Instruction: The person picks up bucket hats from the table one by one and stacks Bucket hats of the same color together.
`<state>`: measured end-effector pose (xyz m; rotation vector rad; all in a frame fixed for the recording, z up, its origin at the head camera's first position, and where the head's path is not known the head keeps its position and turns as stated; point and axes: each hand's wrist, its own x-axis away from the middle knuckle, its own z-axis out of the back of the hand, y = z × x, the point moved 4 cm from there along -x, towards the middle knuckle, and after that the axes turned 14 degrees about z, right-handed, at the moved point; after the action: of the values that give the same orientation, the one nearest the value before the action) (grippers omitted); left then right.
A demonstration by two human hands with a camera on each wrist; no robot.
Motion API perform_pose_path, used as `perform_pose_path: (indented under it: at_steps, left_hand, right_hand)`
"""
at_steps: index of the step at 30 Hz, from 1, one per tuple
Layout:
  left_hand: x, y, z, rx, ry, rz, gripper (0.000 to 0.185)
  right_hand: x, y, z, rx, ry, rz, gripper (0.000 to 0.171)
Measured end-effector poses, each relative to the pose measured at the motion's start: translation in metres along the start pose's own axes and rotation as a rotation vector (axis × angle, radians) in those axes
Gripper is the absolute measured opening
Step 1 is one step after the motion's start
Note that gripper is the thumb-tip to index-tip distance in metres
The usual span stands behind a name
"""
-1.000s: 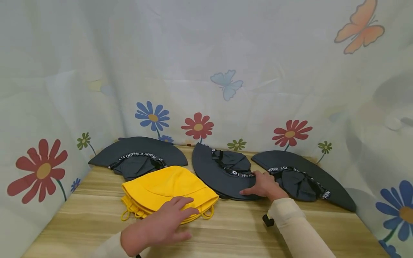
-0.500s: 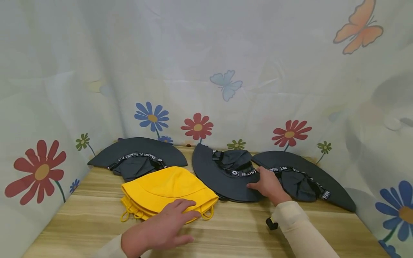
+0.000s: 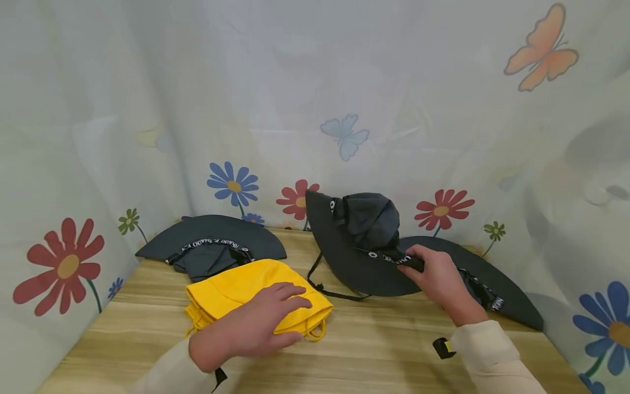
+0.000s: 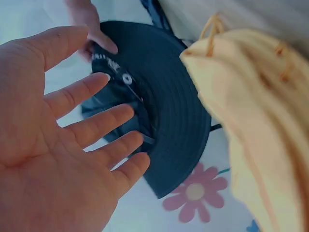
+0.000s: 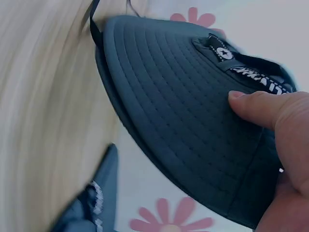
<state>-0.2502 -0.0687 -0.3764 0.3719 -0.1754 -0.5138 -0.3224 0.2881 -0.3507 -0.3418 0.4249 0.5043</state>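
Note:
My right hand [image 3: 440, 276] pinches the brim of a dark bucket hat [image 3: 339, 249], thumb on one face in the right wrist view. This hat is folded in half and lifted, its crown tilted up and a cord hanging from its left side. The left hand [image 3: 261, 323] hovers over a yellow bucket hat [image 3: 236, 282], fingers spread and slightly bent; the left wrist view shows its palm holding nothing. Several yellow layers and loops show under that hat's edge. Whether the left fingers touch the yellow fabric I cannot tell.
A second dark hat [image 3: 211, 235] lies folded at the back left, partly behind the yellow one. Another dark hat [image 3: 497, 279] lies at the right, partly covered by my right hand. A flower-printed cloth [image 3: 256, 98] stands behind the wooden table [image 3: 354, 350].
The right hand has gripped the middle dark hat and raised it off the table, tilting it up, and its cord now shows. The left hand has shifted slightly up and right over the yellow hat.

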Motion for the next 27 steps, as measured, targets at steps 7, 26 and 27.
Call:
perform_pose_path:
  at_steps: [7,26,27]
  left_hand:
    - [-0.003,0.004,0.037,-0.081,0.348,-0.066,0.064]
    - [-0.014,0.006,0.084,0.006,0.735,-0.165,0.016]
    - [-0.014,0.007,0.084,0.018,0.729,-0.157,0.016]
  right_hand:
    - [0.015,-0.021,0.043,0.113,0.136,0.178,0.025]
    - [0.037,-0.041,0.099,0.118,0.244,0.384,0.049]
    - [0.037,-0.039,0.101,0.11,0.255,0.349,0.047]
